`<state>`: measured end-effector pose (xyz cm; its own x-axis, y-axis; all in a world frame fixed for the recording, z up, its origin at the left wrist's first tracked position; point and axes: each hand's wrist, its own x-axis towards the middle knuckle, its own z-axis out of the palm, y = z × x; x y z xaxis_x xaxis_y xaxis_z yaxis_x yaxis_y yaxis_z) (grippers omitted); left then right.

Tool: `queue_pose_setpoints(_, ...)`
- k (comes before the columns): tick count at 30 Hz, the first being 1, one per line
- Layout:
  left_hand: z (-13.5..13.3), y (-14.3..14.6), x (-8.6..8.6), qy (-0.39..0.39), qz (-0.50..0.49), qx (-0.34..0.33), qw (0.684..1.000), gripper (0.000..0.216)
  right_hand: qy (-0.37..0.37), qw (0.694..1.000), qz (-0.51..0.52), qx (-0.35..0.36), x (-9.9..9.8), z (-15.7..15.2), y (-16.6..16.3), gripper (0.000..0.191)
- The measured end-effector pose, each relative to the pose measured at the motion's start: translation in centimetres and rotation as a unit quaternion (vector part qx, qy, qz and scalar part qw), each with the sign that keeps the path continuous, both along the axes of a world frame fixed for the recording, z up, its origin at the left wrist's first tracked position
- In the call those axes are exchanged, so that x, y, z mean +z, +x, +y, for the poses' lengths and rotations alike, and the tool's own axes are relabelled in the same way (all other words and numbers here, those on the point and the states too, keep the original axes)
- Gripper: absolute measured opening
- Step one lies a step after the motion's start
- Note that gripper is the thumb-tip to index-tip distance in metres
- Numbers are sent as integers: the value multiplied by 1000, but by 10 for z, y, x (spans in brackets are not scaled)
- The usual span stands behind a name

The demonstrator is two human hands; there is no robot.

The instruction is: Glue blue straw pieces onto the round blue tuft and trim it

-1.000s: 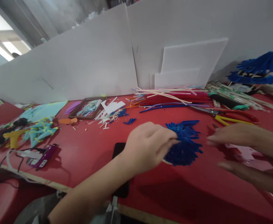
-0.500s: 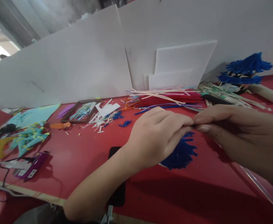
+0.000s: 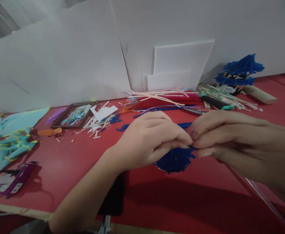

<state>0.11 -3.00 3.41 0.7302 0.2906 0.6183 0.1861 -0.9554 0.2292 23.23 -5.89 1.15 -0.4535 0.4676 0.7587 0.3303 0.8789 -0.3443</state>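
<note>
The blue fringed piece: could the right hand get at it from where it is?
Probably yes. The right hand is close by the blue fringed piece, whose near edge looks free; only the left hand, its fingertips close to the right's, covers part of it.

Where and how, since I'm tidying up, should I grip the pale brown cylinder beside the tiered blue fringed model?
Probably the right end of the pale brown cylinder, pinched across its width from above and the right. It lies on its side, with that end jutting away from the tiered blue fringed model; its left end sits close by, so a grip there might knock the model.
</note>
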Motion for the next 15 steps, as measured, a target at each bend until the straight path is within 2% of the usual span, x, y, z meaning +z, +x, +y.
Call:
queue_pose_setpoints(3,3,-1,1,-9,-9,-35,999,14,-29,999,12,25,1,1,0,8)
queue_pose_setpoints(7,6,0,-2,-7,-39,-50,998,10,-38,999,30,-7,2,0,3,13)
queue_pose_setpoints(11,10,2,-3,19,-61,-70,996,12,-8,1000,-15,-8,3,1,10,12)
queue_pose_setpoints(15,16,1,-3,56,-59,-66,994,21,43,998,-44,-11,3,2,12,22)
